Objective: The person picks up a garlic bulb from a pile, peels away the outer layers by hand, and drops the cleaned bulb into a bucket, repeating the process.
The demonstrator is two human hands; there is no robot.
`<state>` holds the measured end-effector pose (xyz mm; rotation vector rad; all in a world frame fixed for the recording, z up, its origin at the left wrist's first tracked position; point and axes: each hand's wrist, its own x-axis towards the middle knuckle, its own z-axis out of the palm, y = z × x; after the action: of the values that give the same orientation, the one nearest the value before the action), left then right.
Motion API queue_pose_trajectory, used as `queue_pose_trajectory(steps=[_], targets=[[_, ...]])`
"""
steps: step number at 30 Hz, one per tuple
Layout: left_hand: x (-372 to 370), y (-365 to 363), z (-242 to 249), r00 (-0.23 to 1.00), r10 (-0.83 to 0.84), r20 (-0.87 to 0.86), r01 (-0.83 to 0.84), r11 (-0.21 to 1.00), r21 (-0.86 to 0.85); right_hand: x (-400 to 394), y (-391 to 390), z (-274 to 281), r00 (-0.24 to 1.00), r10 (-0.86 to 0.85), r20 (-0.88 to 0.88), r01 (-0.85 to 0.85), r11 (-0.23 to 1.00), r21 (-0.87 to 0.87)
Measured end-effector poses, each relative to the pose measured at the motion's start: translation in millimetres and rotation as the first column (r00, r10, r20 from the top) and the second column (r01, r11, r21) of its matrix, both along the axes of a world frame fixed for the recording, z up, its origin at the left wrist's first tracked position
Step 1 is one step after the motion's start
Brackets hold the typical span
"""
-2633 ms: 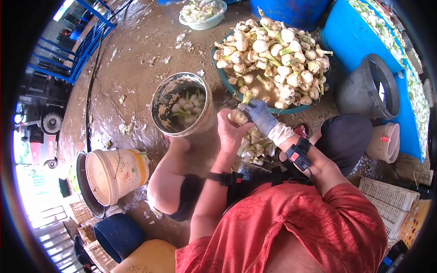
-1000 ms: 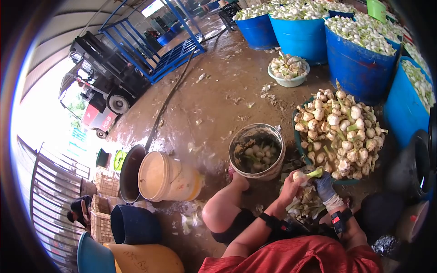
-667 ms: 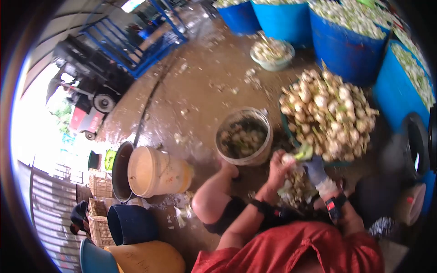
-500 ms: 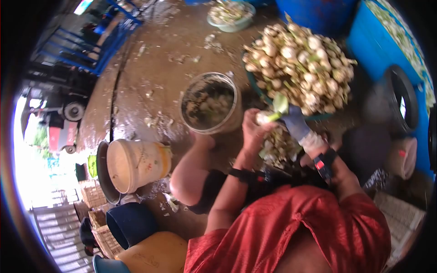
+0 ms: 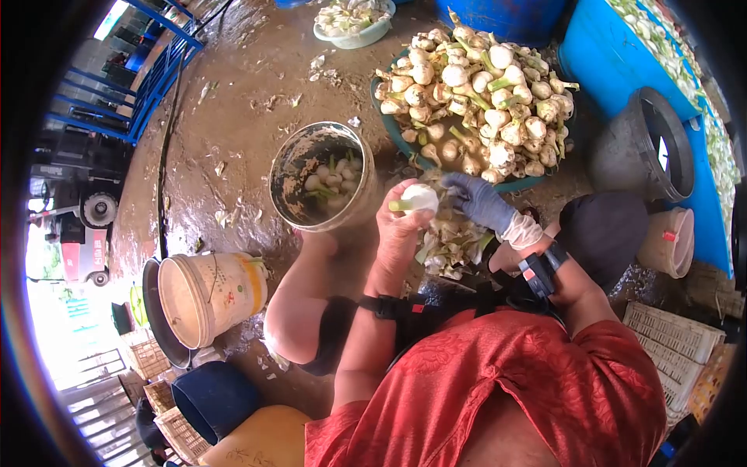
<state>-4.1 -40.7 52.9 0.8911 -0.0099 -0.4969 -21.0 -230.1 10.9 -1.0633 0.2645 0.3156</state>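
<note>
My bare left hand (image 5: 401, 215) is closed around a peeled white garlic bulb (image 5: 421, 199) with a short green stem pointing left. To its right, my gloved right hand (image 5: 476, 201) has its fingers apart, over a heap of garlic peels (image 5: 455, 245) on the ground. Beyond my hands, a wide green tub (image 5: 520, 185) is piled high with unpeeled garlic bulbs (image 5: 498, 93), stems still on. Left of my hands stands a dirt-smeared bucket (image 5: 292, 159) with several peeled bulbs (image 5: 334, 180) inside.
On the left a white bucket (image 5: 210, 300) lies tipped over. A pale basin of peels (image 5: 354, 35) and a blue barrel (image 5: 506, 17) stand at the back. To the right are a black bucket (image 5: 634, 148), a blue bin (image 5: 615, 47) and white crates (image 5: 669, 350). The floor (image 5: 226, 101) is wet and littered.
My hands have moved apart. The gloved right hand has let go of the leafy green part it was pulling on, and the bulb now shows bare and white in my left hand.
</note>
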Motion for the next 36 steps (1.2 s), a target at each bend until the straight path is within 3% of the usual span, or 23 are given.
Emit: queue_pose_trajectory(steps=[1,2,3,4,6,8,10,14,16,17,18,20,24,26,27,28,30,32,35,36], targets=[[-1,-1,2,0.999,0.015,0.032,-0.018,0.996,0.091,-2,0,26,0.954,0.057,0.293,0.060,0.925,-0.374],[-2,-3,2,0.997,0.025,0.067,-0.037,0.983,0.182,-4,3,42,0.828,0.218,0.517,0.222,0.719,-0.658],[-2,-5,-1,0.992,0.020,0.127,-0.051,0.970,0.239,-5,7,48,0.866,0.151,0.476,0.182,0.792,-0.583],[-3,-6,-4,0.992,0.016,0.127,-0.046,0.970,0.237,-4,9,46,0.867,0.149,0.475,0.186,0.789,-0.585],[-4,-9,-6,0.970,0.014,0.242,-0.127,0.880,0.457,-3,11,41,0.766,0.378,0.520,0.340,0.448,-0.827],[-5,-10,-6,0.974,0.064,0.218,-0.142,0.919,0.368,-2,13,41,0.779,0.397,0.485,0.333,0.392,-0.857],[-4,-9,-6,0.979,0.049,0.200,-0.143,0.862,0.487,-2,15,42,0.802,0.430,0.415,0.319,0.279,-0.906],[-6,-7,7,0.993,0.018,0.113,-0.056,0.937,0.344,5,9,31,0.851,0.343,0.398,0.262,0.380,-0.887],[-5,-7,11,0.999,-0.043,-0.003,0.043,0.990,0.135,7,6,26,0.890,0.140,0.433,0.289,0.560,-0.776],[-3,-3,5,0.996,-0.088,-0.019,0.089,0.992,0.088,7,2,25,0.906,0.124,0.405,0.277,0.549,-0.788],[-2,-4,4,0.996,-0.085,-0.019,0.086,0.993,0.084,6,-1,28,0.906,0.128,0.404,0.275,0.547,-0.791],[-2,-4,3,0.997,-0.080,-0.024,0.081,0.995,0.065,2,-4,34,0.965,0.024,0.262,0.160,0.736,-0.658],[-3,-4,1,0.999,-0.038,-0.007,0.039,0.994,0.101,-5,1,46,0.964,-0.032,0.265,0.184,0.799,-0.572],[-3,-7,2,0.999,0.022,0.046,-0.031,0.979,0.200,-8,9,50,0.879,0.002,0.477,0.277,0.811,-0.515],[-3,-9,-1,0.999,0.024,0.046,-0.032,0.979,0.199,-11,9,52,0.835,0.124,0.536,0.319,0.685,-0.655],[-3,-11,-6,0.993,0.054,0.108,-0.082,0.958,0.276,-11,10,52,0.835,0.125,0.536,0.318,0.685,-0.655],[-5,-12,-13,0.983,0.076,0.168,-0.132,0.928,0.348,-11,15,49,0.773,0.310,0.553,0.434,0.378,-0.818],[-5,-9,-17,0.973,0.037,0.229,-0.164,0.811,0.562,-9,17,42,0.766,0.339,0.546,0.445,0.334,-0.831],[-6,-8,-15,0.982,0.050,0.184,-0.145,0.823,0.549,-7,19,43,0.832,0.361,0.422,0.337,0.275,-0.900],[-6,-7,-10,0.981,0.051,0.185,-0.147,0.823,0.549,-4,18,39,0.820,0.312,0.480,0.372,0.347,-0.861]])
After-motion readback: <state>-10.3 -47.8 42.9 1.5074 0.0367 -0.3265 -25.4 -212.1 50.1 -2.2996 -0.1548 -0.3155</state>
